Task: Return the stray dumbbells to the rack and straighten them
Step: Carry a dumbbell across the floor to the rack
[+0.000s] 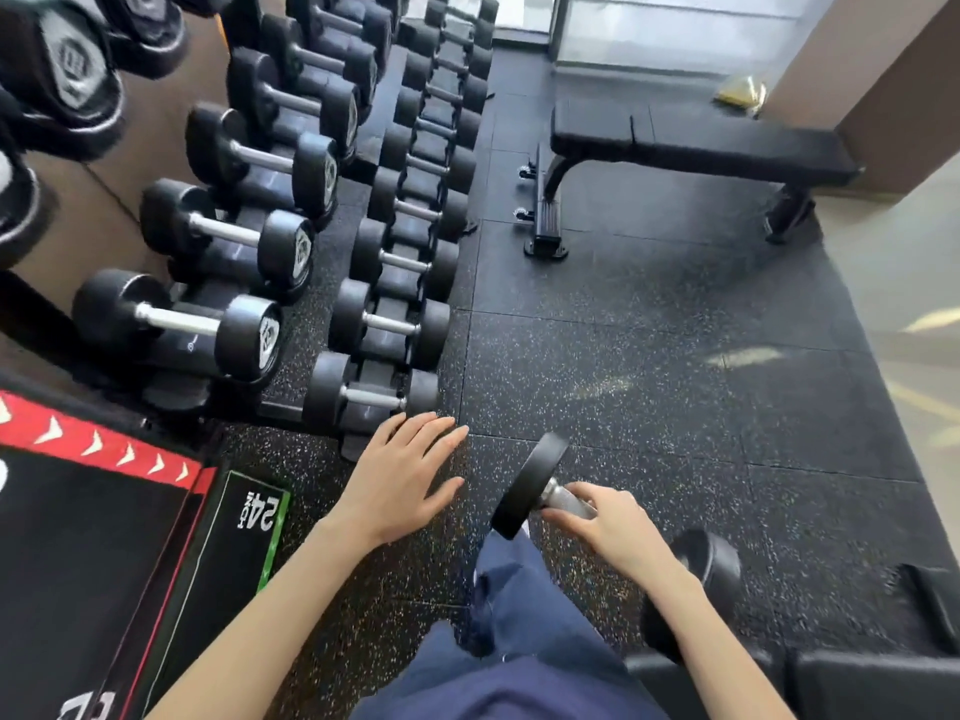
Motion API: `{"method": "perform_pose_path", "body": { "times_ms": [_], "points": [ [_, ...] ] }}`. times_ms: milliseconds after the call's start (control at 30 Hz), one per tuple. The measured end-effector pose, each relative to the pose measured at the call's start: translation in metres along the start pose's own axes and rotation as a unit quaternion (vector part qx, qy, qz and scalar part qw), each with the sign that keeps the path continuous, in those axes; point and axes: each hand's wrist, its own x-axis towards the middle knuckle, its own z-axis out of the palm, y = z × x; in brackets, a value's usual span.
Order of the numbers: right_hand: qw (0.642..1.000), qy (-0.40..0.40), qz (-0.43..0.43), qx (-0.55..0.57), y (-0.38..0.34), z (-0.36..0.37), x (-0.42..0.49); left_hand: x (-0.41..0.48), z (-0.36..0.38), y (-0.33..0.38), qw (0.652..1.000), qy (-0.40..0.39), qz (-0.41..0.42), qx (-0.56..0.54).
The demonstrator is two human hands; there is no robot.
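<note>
Rubber flooring (675, 356), black with pale speckles, spreads out from the rack (390, 308) and its tiers of dumbbells. A flat bench (701, 142) stands well to the rack's right, and a red-striped box (104, 511) sits at its near end. Right of that near end, the right hand (618, 527) is wrapped round the metal handle of the stray dumbbell (527, 485), which is tilted. The left hand (400, 475) hovers with fingers straight and spread, just short of the rack's nearest dumbbell (363, 394), holding nothing.
</note>
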Motion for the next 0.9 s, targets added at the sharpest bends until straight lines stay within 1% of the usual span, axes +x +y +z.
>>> {"method": "perform_pose_path", "body": {
  "times_ms": [133, 333, 433, 600, 667, 900],
  "points": [
    [1.0, 0.001, -0.005, -0.021, -0.009, -0.049, 0.057, 0.073, -0.018, -0.015, 1.0, 0.018, -0.018, -0.011],
    [1.0, 0.004, -0.006, -0.021, -0.012, -0.1, 0.127, 0.153, -0.017, -0.034, 0.998, 0.025, -0.048, -0.025],
    [1.0, 0.0, 0.005, -0.016, -0.014, -0.116, 0.154, 0.187, -0.016, -0.045, 0.999, 0.017, -0.029, -0.019],
    [1.0, -0.008, 0.026, 0.002, -0.019, -0.135, 0.206, 0.258, -0.011, -0.083, 1.0, 0.005, -0.011, -0.015],
    [0.999, -0.01, 0.035, 0.001, -0.025, -0.145, 0.232, 0.293, -0.012, -0.099, 1.0, 0.014, 0.004, -0.021],
    [0.999, 0.004, 0.045, -0.019, -0.061, -0.21, 0.331, 0.412, -0.041, -0.157, 0.999, 0.02, 0.029, -0.026]
  ]
}}
